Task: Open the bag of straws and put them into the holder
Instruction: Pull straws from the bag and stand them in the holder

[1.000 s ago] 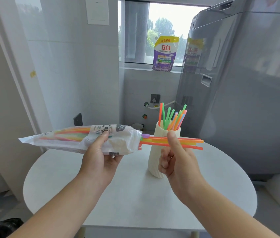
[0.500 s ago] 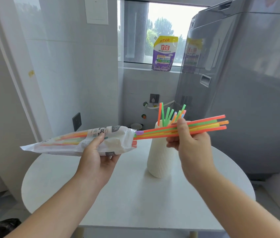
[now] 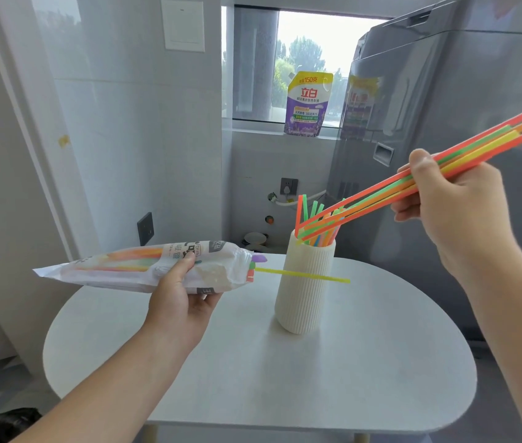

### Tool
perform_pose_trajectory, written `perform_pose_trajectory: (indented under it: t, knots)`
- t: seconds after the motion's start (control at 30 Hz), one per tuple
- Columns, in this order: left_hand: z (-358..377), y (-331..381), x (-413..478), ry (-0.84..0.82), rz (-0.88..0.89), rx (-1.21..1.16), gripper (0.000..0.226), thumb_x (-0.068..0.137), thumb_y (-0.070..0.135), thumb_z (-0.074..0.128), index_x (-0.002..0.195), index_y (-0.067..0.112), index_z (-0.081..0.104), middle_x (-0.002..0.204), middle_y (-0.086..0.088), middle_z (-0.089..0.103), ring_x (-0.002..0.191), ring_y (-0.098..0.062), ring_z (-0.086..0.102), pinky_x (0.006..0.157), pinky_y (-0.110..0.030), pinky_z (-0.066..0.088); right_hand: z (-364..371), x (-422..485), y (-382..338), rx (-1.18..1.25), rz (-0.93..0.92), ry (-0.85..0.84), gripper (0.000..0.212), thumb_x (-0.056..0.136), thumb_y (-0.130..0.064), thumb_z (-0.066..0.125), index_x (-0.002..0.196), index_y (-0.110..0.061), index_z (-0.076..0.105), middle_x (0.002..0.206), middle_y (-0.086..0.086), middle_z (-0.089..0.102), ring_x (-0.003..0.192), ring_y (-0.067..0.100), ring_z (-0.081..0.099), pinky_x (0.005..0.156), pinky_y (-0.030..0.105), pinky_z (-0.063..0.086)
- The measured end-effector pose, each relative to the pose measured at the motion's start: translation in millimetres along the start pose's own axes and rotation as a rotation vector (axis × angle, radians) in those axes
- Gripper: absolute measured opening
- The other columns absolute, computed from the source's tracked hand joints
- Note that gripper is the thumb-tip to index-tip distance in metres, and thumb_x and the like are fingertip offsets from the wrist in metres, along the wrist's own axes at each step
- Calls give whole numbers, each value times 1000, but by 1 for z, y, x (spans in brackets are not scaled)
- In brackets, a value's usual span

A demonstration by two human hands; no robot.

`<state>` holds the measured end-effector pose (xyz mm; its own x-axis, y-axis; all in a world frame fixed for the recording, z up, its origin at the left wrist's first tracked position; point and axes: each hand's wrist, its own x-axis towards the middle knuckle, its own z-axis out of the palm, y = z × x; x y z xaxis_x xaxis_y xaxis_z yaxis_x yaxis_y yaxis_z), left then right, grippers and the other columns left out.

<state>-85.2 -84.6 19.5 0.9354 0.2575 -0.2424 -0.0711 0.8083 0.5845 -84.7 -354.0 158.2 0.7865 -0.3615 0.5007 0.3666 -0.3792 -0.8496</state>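
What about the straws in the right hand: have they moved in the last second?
Yes. The bunch of straws in the right hand lay level across the holder; now it slants down from the upper right, tips at the holder's mouth.

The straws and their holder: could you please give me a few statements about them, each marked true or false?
1. The right hand grips a bundle of straws, tilted down toward the ribbed holder. True.
2. The left hand holds the straw bag upright. False: the bag lies roughly level, its open end toward the holder.
3. A yellow straw sticks out of the bag's open end. True.
4. The holder is empty. False: several straws stand in it.
5. The holder stands upright on the white table. True.
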Motion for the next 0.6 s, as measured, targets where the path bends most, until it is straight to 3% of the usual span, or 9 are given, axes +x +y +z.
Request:
perform_pose_trajectory:
  t: [0.2, 0.3, 0.43, 0.6]
  knots:
    - [0, -1, 1, -2, -11, -15, 20, 95, 14, 67, 115, 16, 67, 105, -5, 77, 84, -17, 77, 67, -32, 65, -3, 1, -13, -77, -61, 8, 30, 101, -36, 56, 77, -21, 66, 66, 1, 71, 50, 12, 70, 50, 20, 59]
    - [-1, -1, 1, -5, -14, -19, 18, 95, 13, 67, 113, 16, 68, 101, -5, 77, 79, -16, 78, 67, -33, 65, -2, 4, -13, -114, -68, 7, 30, 100, -36, 56, 83, -15, 68, 67, 2, 71, 51, 11, 70, 48, 17, 56]
    - [-1, -2, 3, -8, -13, -16, 23, 95, 13, 68, 118, 16, 67, 98, -4, 78, 76, -16, 78, 62, -32, 64, 8, 11, -7, -216, -80, -68, 35, 100, -37, 55, 92, -6, 69, 65, 4, 72, 50, 15, 71, 52, 23, 59]
    - [-1, -4, 2, 0, -10, -7, 29, 94, 13, 68, 123, 16, 66, 106, -5, 77, 84, -18, 77, 61, -31, 63, 31, 18, 2, -319, -54, -185, 35, 100, -37, 56, 92, -6, 69, 68, 6, 72, 48, 11, 70, 40, 12, 47]
